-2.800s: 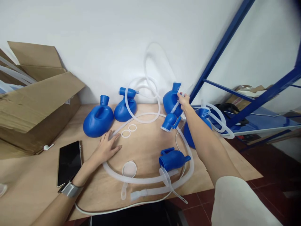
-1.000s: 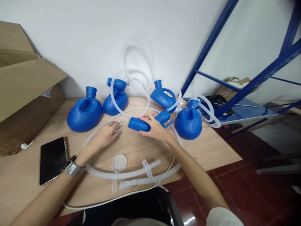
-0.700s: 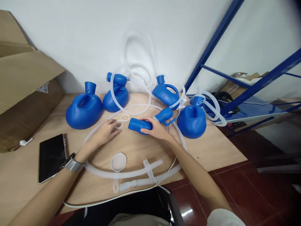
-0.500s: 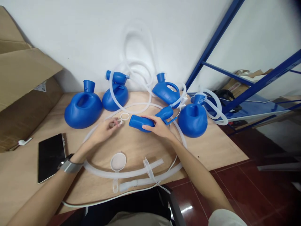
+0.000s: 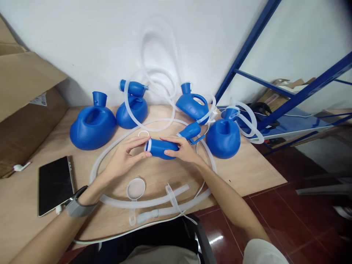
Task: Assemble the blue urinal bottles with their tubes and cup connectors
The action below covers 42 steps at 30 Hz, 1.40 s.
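Note:
My right hand (image 5: 183, 151) grips a blue funnel-shaped piece (image 5: 162, 147) lying sideways just above the wooden table (image 5: 247, 172). A thin clear tube joins its narrow end (image 5: 190, 131). My left hand (image 5: 125, 158) pinches a white ring (image 5: 147, 145) against the wide mouth of that piece. A second white ring (image 5: 143, 134) lies flat on the table just behind my left fingers. A watch sits on my left wrist (image 5: 75, 205).
Several blue jug-like bottles stand along the back: (image 5: 92, 124), (image 5: 132, 107), (image 5: 193, 104), (image 5: 223, 137). A wide clear hose (image 5: 154, 203) loops around my hands. Nearby are a round clear lid (image 5: 135, 189), a phone (image 5: 53, 183), a cardboard box (image 5: 24, 110) and a blue rack (image 5: 275, 110).
My left hand picked one white ring off the table and brought it to the mouth of the blue piece. My right hand kept its hold and turned the piece toward my left hand.

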Tool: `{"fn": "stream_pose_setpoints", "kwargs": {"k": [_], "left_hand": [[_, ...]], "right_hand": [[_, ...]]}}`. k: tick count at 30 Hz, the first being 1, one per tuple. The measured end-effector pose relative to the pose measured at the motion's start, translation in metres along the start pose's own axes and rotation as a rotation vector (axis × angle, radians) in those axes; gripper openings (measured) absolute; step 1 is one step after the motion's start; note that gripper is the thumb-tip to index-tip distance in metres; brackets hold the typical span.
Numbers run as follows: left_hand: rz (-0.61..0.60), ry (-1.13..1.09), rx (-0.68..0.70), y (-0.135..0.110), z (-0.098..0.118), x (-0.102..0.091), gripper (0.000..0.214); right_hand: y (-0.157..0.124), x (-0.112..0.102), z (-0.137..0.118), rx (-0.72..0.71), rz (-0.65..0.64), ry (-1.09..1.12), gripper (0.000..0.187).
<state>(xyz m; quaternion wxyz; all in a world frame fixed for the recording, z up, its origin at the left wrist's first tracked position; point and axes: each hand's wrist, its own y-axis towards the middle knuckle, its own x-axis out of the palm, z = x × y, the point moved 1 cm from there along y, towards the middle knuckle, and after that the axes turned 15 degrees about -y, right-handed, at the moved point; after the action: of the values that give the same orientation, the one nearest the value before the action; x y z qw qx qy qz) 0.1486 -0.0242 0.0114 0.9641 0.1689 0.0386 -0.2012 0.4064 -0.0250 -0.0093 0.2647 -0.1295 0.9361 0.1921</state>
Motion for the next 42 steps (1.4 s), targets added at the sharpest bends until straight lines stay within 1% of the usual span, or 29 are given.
{"fn": "stream_pose_setpoints", "kwargs": {"k": [3,8,10,12,14,16,18,19,22,24,27,29,31,33,35,36,37,38,40,41,42], "left_hand": [[-0.026,0.014,0.013,0.0,0.001,-0.001,0.053],[-0.019,0.112,0.037,0.003,0.006,-0.001,0.053],[-0.031,0.079,-0.026,0.006,0.007,-0.004,0.055],[-0.064,-0.011,-0.131,0.011,0.007,-0.007,0.061],[-0.079,-0.117,-0.2,0.019,0.008,-0.005,0.066],[-0.029,-0.237,-0.22,0.027,0.008,0.004,0.075],[0.04,-0.362,-0.251,0.034,0.008,0.021,0.086],[0.048,-0.411,-0.264,0.037,0.008,0.03,0.089],[0.0,-0.473,-0.253,0.041,0.003,0.052,0.083],[-0.021,-0.464,-0.212,0.04,-0.001,0.056,0.074],[-0.018,-0.37,-0.141,0.036,-0.006,0.051,0.061],[-0.017,-0.297,-0.137,0.033,-0.006,0.043,0.057],[-0.018,-0.228,-0.195,0.03,-0.005,0.032,0.056],[-0.021,-0.163,-0.339,0.028,-0.003,0.018,0.06],[-0.027,-0.146,-0.522,0.024,-0.004,0.004,0.066],[-0.02,-0.16,-0.593,0.023,-0.005,-0.003,0.066],[0.0,-0.178,-0.635,0.021,-0.007,-0.01,0.065],[0.03,-0.193,-0.655,0.019,-0.01,-0.016,0.062],[0.1,-0.204,-0.685,0.016,-0.016,-0.025,0.06],[0.11,-0.202,-0.722,0.014,-0.02,-0.028,0.061],[0.099,-0.189,-0.764,0.013,-0.023,-0.029,0.062]], "right_hand": [[0.0,0.0,-0.002,0.006,-0.001,0.005,0.053],[0.001,0.0,0.0,0.054,-0.017,0.041,0.054],[0.002,0.001,0.003,0.087,-0.044,0.072,0.055],[0.003,0.003,0.004,0.114,-0.091,0.119,0.056],[0.004,0.007,0.005,0.121,-0.133,0.173,0.059],[0.005,0.01,0.004,0.108,-0.138,0.23,0.061],[0.005,0.012,0.003,0.086,-0.117,0.282,0.06],[0.005,0.012,0.002,0.077,-0.108,0.299,0.059],[0.003,0.009,0.002,0.081,-0.107,0.318,0.056],[0.002,0.006,0.002,0.09,-0.114,0.325,0.056],[0.003,0.005,0.002,0.095,-0.128,0.305,0.056],[0.004,0.01,0.003,0.095,-0.135,0.291,0.057],[0.005,0.016,0.005,0.092,-0.129,0.282,0.059],[0.005,0.021,0.006,0.102,-0.11,0.258,0.059],[0.005,0.019,0.005,0.097,-0.08,0.192,0.054],[0.004,0.013,0.004,0.074,-0.055,0.118,0.052],[0.002,0.005,0.002,0.033,-0.021,0.002,0.051],[0.001,-0.006,0.001,-0.02,0.017,-0.15,0.051],[-0.004,-0.033,0.002,-0.12,0.08,-0.55,0.056],[-0.007,-0.045,0.005,-0.146,0.07,-0.738,0.061],[-0.01,-0.057,0.01,-0.137,0.038,-0.898,0.066]]}}
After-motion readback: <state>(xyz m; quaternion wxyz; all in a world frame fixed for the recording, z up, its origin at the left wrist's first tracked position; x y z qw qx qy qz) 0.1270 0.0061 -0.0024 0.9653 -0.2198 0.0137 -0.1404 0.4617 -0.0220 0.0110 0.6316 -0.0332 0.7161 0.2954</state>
